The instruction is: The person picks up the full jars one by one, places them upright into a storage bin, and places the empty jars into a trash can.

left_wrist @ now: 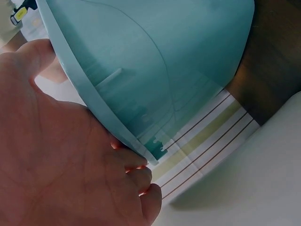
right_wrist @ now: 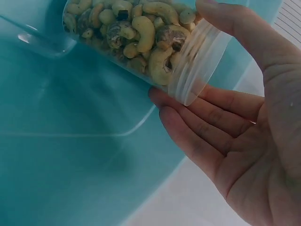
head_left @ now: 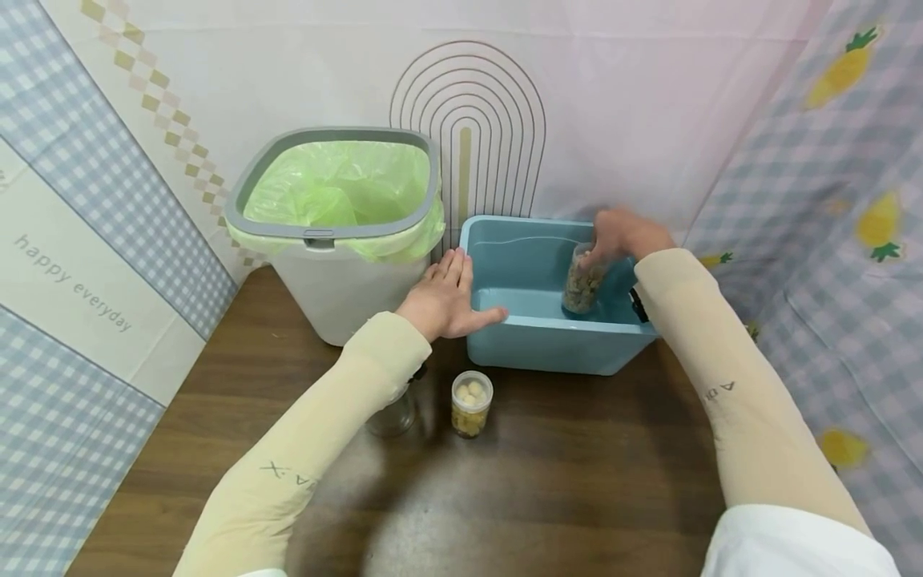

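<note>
A light-blue plastic bin (head_left: 558,351) stands on the table against the wall. Inside it, my right hand (head_left: 626,234) holds a clear jar of cashews and other nuts (head_left: 581,288) by its upper end. In the right wrist view the thumb lies on one side of the clear jar's ridged neck (right_wrist: 195,66) and the fingertips on the other. My left hand (head_left: 453,298) rests on the bin's left rim, thumb spread along the front edge and fingers extended towards the back. The left wrist view shows its palm (left_wrist: 61,150) beside that rim.
A white trash can (head_left: 353,292) with a grey rim and green liner stands left of the bin. In front, a jar with pale round pieces (head_left: 470,409) stands on the wooden table (head_left: 562,481). Another clear container (head_left: 392,418) is partly hidden under the left forearm.
</note>
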The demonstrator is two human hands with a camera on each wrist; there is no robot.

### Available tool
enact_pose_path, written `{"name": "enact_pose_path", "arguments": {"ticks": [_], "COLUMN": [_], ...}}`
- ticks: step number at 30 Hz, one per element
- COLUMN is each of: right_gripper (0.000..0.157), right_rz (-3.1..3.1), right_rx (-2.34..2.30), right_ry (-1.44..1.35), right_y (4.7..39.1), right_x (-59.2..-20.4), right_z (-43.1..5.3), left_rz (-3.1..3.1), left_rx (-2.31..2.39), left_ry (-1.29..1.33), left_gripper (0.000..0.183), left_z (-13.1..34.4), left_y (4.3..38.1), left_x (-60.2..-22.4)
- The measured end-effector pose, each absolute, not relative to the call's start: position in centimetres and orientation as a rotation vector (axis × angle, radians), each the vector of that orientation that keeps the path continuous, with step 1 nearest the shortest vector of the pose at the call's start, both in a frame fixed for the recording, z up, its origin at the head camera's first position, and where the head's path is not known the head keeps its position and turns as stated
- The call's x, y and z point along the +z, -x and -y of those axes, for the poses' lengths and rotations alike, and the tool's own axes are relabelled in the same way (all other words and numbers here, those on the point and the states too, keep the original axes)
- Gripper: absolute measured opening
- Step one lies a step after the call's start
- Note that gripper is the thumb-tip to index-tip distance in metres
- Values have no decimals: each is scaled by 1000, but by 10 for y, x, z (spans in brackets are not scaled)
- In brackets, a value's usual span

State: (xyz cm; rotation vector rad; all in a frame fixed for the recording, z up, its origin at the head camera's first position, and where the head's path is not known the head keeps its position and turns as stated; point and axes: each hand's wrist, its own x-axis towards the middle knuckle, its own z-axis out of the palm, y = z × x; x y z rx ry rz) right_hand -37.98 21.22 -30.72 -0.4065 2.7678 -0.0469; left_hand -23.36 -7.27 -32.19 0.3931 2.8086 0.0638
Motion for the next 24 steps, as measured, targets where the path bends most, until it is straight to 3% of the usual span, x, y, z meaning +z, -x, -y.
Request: {"name": "enact_pose_path", "arguments": {"ticks": [24], "right_gripper": [47], "right_rz": [-2762], "right_rx": [7], "right_ry": [405], "right_y": [381], "right_x": [-333], "right_z": [-212], "left_rz": [-2799], "left_rx": [52], "left_ry": [-372], "left_gripper": [106], "left_z": [72], "left_y": [236], "left_x": [-326]}}
